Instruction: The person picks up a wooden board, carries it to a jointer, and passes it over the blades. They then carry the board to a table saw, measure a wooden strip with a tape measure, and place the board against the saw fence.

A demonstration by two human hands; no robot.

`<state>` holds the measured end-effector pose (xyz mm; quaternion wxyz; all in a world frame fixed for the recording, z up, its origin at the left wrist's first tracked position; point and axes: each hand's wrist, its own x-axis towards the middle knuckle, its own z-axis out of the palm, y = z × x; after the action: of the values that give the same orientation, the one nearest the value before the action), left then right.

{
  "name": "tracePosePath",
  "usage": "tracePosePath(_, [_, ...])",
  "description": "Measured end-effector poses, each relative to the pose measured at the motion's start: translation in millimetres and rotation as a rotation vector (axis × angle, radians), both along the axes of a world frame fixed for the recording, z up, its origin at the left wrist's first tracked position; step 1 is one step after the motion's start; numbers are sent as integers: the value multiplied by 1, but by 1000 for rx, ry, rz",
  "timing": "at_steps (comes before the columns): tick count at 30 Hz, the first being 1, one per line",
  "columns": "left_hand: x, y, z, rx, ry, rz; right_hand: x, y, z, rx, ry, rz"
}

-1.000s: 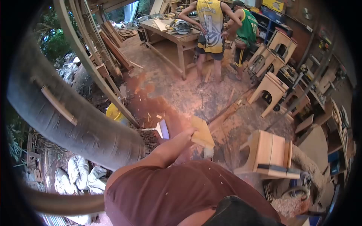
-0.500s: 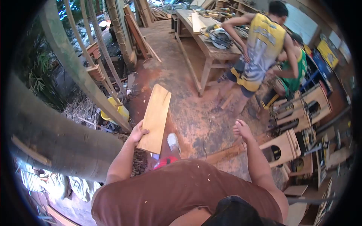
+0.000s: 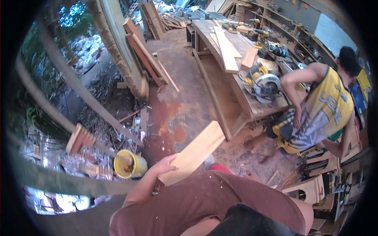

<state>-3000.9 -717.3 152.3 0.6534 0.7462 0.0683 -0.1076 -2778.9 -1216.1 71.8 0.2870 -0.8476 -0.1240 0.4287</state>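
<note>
A pale wooden board (image 3: 199,151) slants up and to the right in front of my body. My left hand (image 3: 164,165) grips it near its lower left end, with the fingers over its edge. The board's lowest corner is partly hidden by my brown shirt (image 3: 220,196). Only the upper part of my right arm (image 3: 302,210) shows at the lower right; my right hand is out of sight.
A workbench (image 3: 252,108) carries a circular saw (image 3: 264,82), long boards (image 3: 226,51) and drills. A person in a yellow jersey (image 3: 327,110) bends beside it. A yellow bucket (image 3: 136,165) stands left, near wooden posts. Cut wooden pieces (image 3: 311,188) are stacked at right.
My view has turned and moved forward along the bench. The board has tilted further right, still in my left hand. My right hand has gone out of view.
</note>
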Motion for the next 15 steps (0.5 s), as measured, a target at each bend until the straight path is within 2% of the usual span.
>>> tracePosePath(1, [25, 20, -2, 21, -19, -70, 19, 50, 26, 98, -58, -220])
tracePosePath(3, [75, 59, 20, 35, 21, -130, 83, 132, -12, 336, -565, -203])
tracePosePath(5, [126, 90, 66, 185, 35, -174, 153, 233, 18, 526, -681, -218])
tracePosePath(7, [165, 142, 47, 147, -17, -208, 244, 321, -25, 678, -342, -207])
tracePosePath(9, [193, 190, 43, 264, 80, -188, 294, 403, 29, 525, -86, -106])
tracePosePath(10, [214, 197, 86, 264, 174, -172, 322, 439, 28, 495, -64, -19])
tracePosePath(11, [225, 216, 91, 259, 187, -180, 343, 467, 24, 455, -40, 71])
tracePosePath(15, [287, 302, 89, 122, 288, -19, 422, 573, 44, 440, -85, 161])
